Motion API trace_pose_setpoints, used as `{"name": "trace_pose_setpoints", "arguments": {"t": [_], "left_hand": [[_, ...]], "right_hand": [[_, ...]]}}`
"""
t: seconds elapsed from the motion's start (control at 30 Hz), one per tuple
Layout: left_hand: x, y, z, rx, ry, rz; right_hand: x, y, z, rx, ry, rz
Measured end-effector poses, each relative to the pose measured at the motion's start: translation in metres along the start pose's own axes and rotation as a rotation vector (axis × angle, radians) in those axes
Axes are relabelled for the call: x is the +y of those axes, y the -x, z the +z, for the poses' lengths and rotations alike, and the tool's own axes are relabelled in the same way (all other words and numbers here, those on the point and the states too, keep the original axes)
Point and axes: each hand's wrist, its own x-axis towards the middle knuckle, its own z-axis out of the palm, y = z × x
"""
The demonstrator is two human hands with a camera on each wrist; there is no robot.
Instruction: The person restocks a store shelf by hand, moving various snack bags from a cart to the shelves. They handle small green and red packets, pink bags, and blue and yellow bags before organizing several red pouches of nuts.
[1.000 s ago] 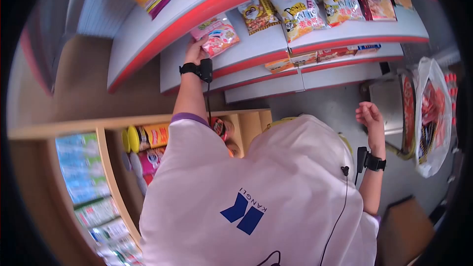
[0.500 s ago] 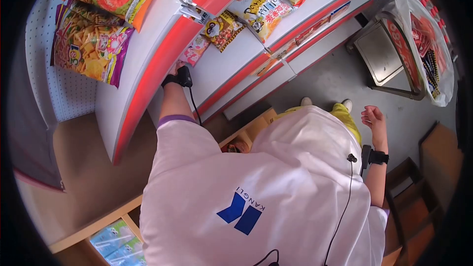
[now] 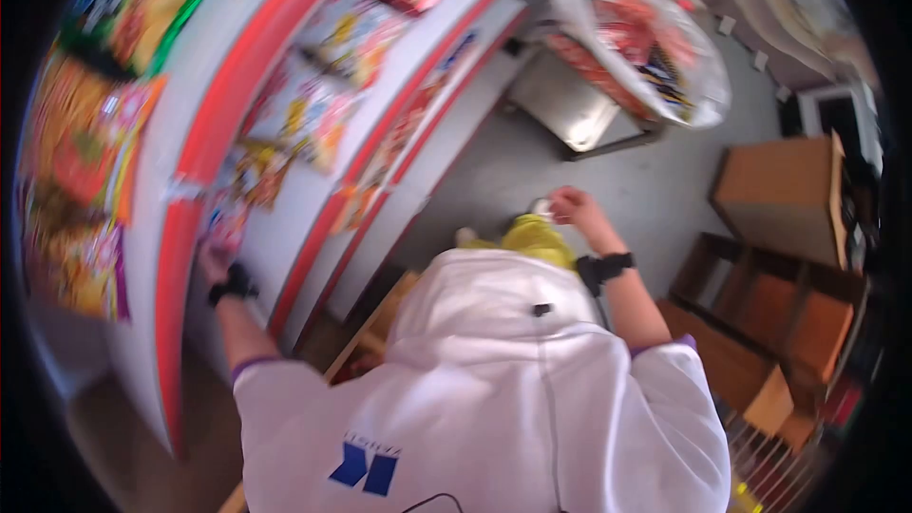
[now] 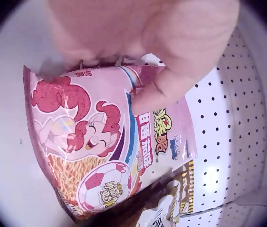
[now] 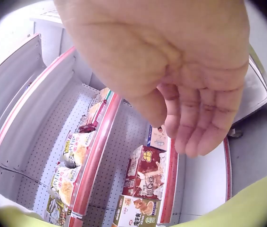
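Observation:
On the white shelf with a red edge, my left hand is at a pink snack bag. The left wrist view shows that bag up close, printed with a pink cartoon pony and noodle strands. My thumb lies across its front near the top while the other fingers go behind it, so the hand pinches it. A brown-and-yellow snack bag stands right beside it. Down at my side hangs my right hand, fingers loosely curled and holding nothing; its palm shows in the right wrist view.
White panda-print snack bags stand farther along the shelf, with boxed snacks one level lower. Bigger chip bags fill the upper shelf. A metal stool, a white plastic bag of packets and a cardboard box are on the right.
The head view has swung right, bringing more floor and the cardboard box into sight. My left hand stays at the pink snack bag; my right hand still hangs free.

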Motion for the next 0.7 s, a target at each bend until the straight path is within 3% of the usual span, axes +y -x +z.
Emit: {"name": "trace_pose_setpoints", "arguments": {"t": [0.03,0.07,0.13,0.17,0.23,0.27,0.33,0.37,0.43,0.47,0.5,0.53,0.57,0.7], "left_hand": [[-0.021,-0.034,-0.046,0.057,-0.024,-0.006],[-0.014,-0.017,-0.033,0.162,-0.128,-0.078],[-0.006,0.031,0.020,0.377,-0.243,-0.033],[-0.013,0.035,0.017,0.443,-0.253,-0.041],[-0.010,0.069,0.046,0.606,-0.375,0.101],[-0.019,0.074,0.040,0.618,-0.365,0.102],[-0.039,0.083,0.023,0.743,-0.311,0.403],[-0.043,0.097,0.033,0.758,-0.303,0.406],[-0.052,0.147,0.071,1.021,-0.308,0.542],[-0.054,0.177,0.105,1.104,-0.369,0.562],[-0.056,0.199,0.134,1.185,-0.431,0.581],[-0.069,0.213,0.139,1.191,-0.501,0.547],[-0.088,0.227,0.141,1.194,-0.573,0.511],[-0.167,0.274,0.172,1.036,-0.432,0.496]], "right_hand": [[-0.006,-0.001,-0.003,-0.003,0.028,-0.006],[-0.012,-0.002,-0.007,-0.020,0.058,-0.011],[-0.035,0.001,-0.024,-0.004,0.076,-0.077],[-0.048,0.003,-0.032,-0.036,0.092,-0.132],[-0.079,0.007,-0.058,-0.034,0.105,-0.224],[-0.098,0.010,-0.075,0.034,0.194,-0.292],[-0.121,0.007,-0.118,0.227,0.389,-0.392],[-0.130,0.004,-0.141,0.354,0.494,-0.421],[-0.149,0.001,-0.183,0.583,0.765,-0.527],[-0.156,0.000,-0.197,0.568,0.766,-0.537],[-0.161,0.000,-0.210,0.647,0.951,-0.525],[-0.164,-0.001,-0.223,0.726,1.137,-0.510],[-0.159,-0.007,-0.236,0.711,1.137,-0.516],[-0.132,-0.033,-0.270,0.517,1.281,-0.637]]}}
